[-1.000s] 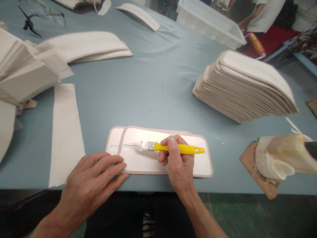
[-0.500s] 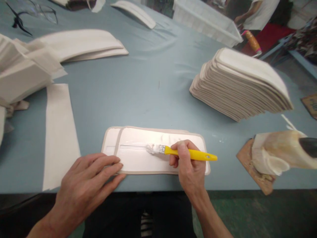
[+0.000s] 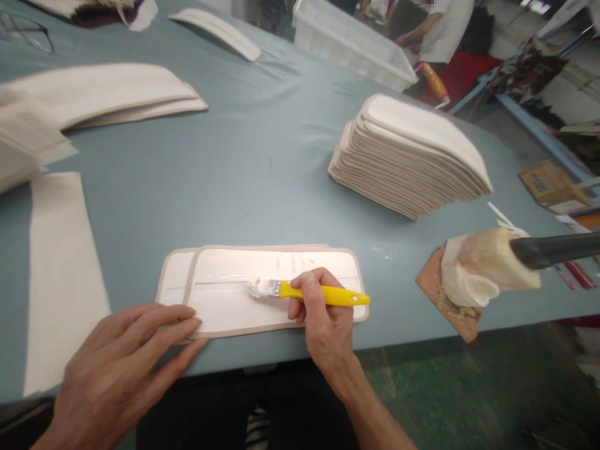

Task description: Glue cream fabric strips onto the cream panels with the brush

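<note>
My right hand [image 3: 328,315] is closed round the yellow handle of a paintbrush [image 3: 323,294]. The brush's bristles, coated in white paste, touch a white panel [image 3: 225,312] with a beige edge and rounded corners. Beneath it lies a second similar panel [image 3: 175,272], its left end sticking out. My left hand [image 3: 126,356] rests with fingers stretched out on the lower left corner of the panels. A thin line runs along the upper panel, with wet-looking streaks around it.
A tall stack of similar panels [image 3: 407,156] stands at right. A whitish pot [image 3: 487,262] with a dark handle sits on a brown board [image 3: 429,278]. White strips [image 3: 65,262] lie left, curved panels [image 3: 112,94] farther back. Beyond a plastic crate [image 3: 351,47] is another person [image 3: 440,31].
The view has swung to the right, so everything sits farther left. The brush bristles lie at nearly the same part of the panel. Both hands keep their hold and position.
</note>
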Tool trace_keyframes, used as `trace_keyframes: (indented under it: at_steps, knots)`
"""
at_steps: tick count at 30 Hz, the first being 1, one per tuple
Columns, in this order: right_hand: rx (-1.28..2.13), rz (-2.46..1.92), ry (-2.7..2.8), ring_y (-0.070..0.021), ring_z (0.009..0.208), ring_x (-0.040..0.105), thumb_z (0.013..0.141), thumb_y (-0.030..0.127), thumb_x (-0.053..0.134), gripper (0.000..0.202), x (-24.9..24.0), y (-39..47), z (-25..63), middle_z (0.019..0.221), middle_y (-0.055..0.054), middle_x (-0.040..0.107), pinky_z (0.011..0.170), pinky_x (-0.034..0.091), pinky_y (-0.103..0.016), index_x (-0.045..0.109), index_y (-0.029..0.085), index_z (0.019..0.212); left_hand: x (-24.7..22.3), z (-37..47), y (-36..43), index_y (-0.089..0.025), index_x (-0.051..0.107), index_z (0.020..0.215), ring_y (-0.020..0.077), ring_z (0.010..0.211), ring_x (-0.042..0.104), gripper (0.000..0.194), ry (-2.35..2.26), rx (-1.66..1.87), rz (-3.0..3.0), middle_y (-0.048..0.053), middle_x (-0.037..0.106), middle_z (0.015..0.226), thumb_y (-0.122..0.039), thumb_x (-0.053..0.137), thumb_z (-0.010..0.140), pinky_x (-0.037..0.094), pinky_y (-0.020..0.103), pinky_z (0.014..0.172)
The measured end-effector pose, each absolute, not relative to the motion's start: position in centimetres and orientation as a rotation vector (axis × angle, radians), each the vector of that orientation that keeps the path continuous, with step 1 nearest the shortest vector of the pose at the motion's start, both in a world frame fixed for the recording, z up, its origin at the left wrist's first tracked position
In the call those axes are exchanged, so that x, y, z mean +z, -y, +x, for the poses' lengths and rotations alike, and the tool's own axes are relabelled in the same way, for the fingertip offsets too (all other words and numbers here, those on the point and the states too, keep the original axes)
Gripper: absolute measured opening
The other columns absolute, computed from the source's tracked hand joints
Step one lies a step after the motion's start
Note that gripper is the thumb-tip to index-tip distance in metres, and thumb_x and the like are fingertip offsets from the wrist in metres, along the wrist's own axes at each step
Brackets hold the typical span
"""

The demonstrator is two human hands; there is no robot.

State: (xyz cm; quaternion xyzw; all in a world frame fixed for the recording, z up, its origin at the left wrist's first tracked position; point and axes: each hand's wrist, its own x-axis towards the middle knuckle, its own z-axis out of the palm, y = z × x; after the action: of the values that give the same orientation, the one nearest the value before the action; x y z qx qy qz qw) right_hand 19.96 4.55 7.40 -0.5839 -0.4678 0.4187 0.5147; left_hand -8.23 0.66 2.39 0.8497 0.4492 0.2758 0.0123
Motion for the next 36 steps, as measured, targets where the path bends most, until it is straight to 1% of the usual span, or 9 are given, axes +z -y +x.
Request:
trace_keyframes:
  at_steps: [6,8,13,19,22,25,30,33,36]
  knots:
    - [0.822,-1.498,1.096,-0.0107,0.045,0.046,0.102,0.063,0.060,0.047,7.7,-4.3,23.5,0.053,0.004,0.057,0.046,0.038,-0.022,0.065,0.021,0.083,2.0,-8.8,-0.5,-0.033,0.073,0.116,0.0263,0.116,0.069,0.024,-1.382,0.815,2.621,0.000,0.077,0.128,-0.027,0.052,0.106,0.051,0.047,0.102]
    - [0.805,-1.496,1.094,-0.0113,0.046,0.048,0.103,0.063,0.059,0.046,8.1,-4.0,24.1,0.054,0.004,0.058,0.047,0.039,-0.023,0.065,0.021,0.084,2.0,-8.8,-0.6,-0.033,0.073,0.118,0.0269,0.115,0.070,0.024,-1.404,0.794,2.625,0.001,0.077,0.127,-0.028,0.052,0.105,0.052,0.048,0.101]
    - [1.055,-1.352,1.143,-0.0123,0.051,0.055,0.105,0.055,0.056,0.040,8.3,-4.4,20.3,0.056,0.004,0.061,0.055,0.045,-0.025,0.065,0.021,0.085,2.5,-8.3,-0.8,-0.031,0.071,0.120,0.0249,0.108,0.071,0.020,-1.450,0.855,2.605,0.002,0.077,0.121,-0.035,0.060,0.103,0.053,0.044,0.094]
    - [1.250,-1.293,1.255,-0.0122,0.053,0.055,0.104,0.052,0.056,0.036,7.5,-5.5,16.6,0.059,0.004,0.061,0.054,0.043,-0.025,0.063,0.022,0.085,3.2,-7.6,-0.9,-0.030,0.069,0.116,0.0234,0.104,0.069,0.015,-1.464,0.863,2.603,0.002,0.077,0.116,-0.036,0.062,0.104,0.052,0.042,0.092]
    - [1.151,-1.370,1.281,-0.0115,0.051,0.051,0.104,0.052,0.056,0.039,7.2,-5.1,19.2,0.057,0.004,0.059,0.052,0.040,-0.024,0.064,0.021,0.082,3.1,-7.7,-0.8,-0.029,0.070,0.116,0.0244,0.104,0.069,0.016,-1.480,0.858,2.589,0.002,0.077,0.116,-0.035,0.064,0.102,0.051,0.043,0.092]
    - [0.956,-1.479,1.276,-0.0122,0.050,0.053,0.105,0.054,0.057,0.041,7.3,-4.2,24.0,0.057,0.003,0.060,0.051,0.042,-0.024,0.067,0.020,0.084,2.7,-8.0,-0.7,-0.030,0.071,0.119,0.0255,0.109,0.069,0.018,-1.475,0.849,2.593,0.001,0.077,0.120,-0.033,0.065,0.101,0.052,0.045,0.095]
    - [0.642,-1.618,1.186,-0.0132,0.048,0.053,0.102,0.059,0.064,0.044,8.2,-3.0,30.6,0.054,0.003,0.057,0.048,0.043,-0.024,0.066,0.020,0.081,1.6,-9.1,-0.4,-0.035,0.074,0.117,0.0276,0.118,0.070,0.027,-1.395,0.764,2.613,-0.002,0.077,0.130,-0.022,0.054,0.103,0.051,0.051,0.102]
    - [0.572,-1.612,1.160,-0.0130,0.048,0.054,0.102,0.058,0.064,0.043,8.8,-2.8,31.0,0.054,0.004,0.056,0.048,0.044,-0.023,0.066,0.020,0.081,0.6,-10.0,-0.3,-0.037,0.075,0.117,0.0279,0.122,0.070,0.031,-1.343,0.723,2.679,-0.004,0.077,0.130,-0.016,0.060,0.100,0.050,0.052,0.106]
    - [0.650,-1.523,1.157,-0.0118,0.047,0.052,0.103,0.057,0.063,0.042,8.8,-3.4,28.5,0.054,0.005,0.057,0.048,0.043,-0.022,0.066,0.021,0.082,-0.3,-10.8,-0.4,-0.040,0.073,0.127,0.0285,0.124,0.070,0.038,-1.290,0.725,2.764,-0.004,0.077,0.132,-0.018,0.062,0.099,0.050,0.052,0.106]
